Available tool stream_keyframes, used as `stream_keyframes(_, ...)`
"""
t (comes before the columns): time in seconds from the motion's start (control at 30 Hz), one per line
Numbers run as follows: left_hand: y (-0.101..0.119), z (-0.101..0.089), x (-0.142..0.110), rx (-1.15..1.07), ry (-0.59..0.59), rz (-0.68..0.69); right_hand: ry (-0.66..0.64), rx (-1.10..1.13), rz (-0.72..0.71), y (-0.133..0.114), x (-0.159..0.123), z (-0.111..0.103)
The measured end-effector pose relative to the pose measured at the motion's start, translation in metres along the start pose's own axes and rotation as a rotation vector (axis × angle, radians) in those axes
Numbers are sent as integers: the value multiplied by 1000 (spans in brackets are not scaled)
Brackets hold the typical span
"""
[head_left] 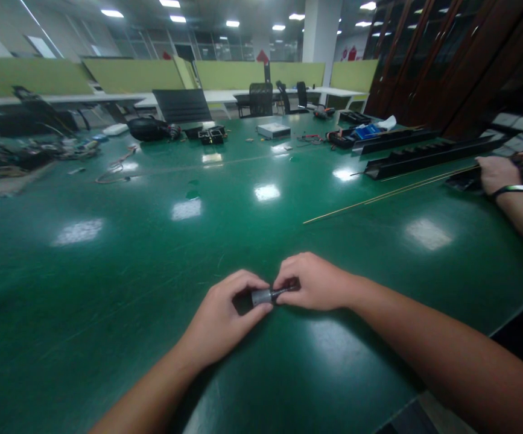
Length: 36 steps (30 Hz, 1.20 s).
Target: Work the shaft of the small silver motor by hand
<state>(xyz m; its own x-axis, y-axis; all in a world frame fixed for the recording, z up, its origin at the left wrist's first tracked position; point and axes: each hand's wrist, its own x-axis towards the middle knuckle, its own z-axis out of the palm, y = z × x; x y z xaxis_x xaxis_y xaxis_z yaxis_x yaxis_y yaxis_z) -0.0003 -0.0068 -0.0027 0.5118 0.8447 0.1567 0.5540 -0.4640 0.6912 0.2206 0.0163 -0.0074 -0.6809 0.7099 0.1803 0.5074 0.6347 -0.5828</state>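
Two-handed hold on a small cylindrical part, viewed from within the room. The part lies between the two hands over the near, middle portion of the green surface; whether it touches that surface cannot be told from here. The fingers of the left hand close narrowly about its grey section, thumb on the near side; those of the right hand pinch the darker end. Such a hold is probably best kept light and in line, the left hand steadying the body while the right fingers make small, controlled movements, without bending one end against the other. The part appears smooth and metallic, grey at left and nearly black at right, with its axis roughly horizontal; finer markings are too small to read.
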Motion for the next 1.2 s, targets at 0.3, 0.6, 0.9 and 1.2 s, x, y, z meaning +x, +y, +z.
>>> stream_keyframes(0.3, -2, 1, -1, -11, -9, 1, -24, -4, 8, 1, -1, -4)
stream_keyframes(0.6, -3, 1, -2, -5, -10, -4, -68, -9, 46, 5, -6, -16)
stream_keyframes(0.9, -2, 1, -1, -13, -6, -4, -118, 6, 112, 8, -10, -26)
stream_keyframes(1.2, 0, 0, 0, -17, 1, -2, -191, -24, 253, 17, -17, -45)
